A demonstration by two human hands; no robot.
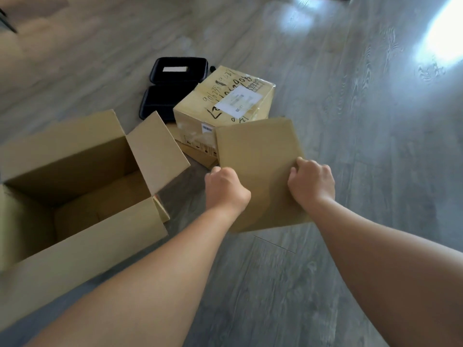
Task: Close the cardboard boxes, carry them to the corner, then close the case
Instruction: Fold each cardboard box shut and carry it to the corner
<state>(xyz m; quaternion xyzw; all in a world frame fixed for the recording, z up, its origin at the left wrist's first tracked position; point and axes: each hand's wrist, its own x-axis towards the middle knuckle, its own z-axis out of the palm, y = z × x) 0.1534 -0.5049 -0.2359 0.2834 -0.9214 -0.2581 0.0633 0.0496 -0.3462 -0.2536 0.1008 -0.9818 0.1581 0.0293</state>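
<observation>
Two bare hands grip a plain cardboard box [258,171] above a grey wood-grain floor [350,146].

The left hand [225,186] curls its fingers over the box's left edge; the right hand [312,181] clutches its right side, knuckles up. Just beyond stands a taped cardboard box [225,101] bearing a white label and black handwriting. Behind that lies a black zip case [172,88], open flat. At left, a large cardboard box [82,196] sits with its flaps raised.
</observation>
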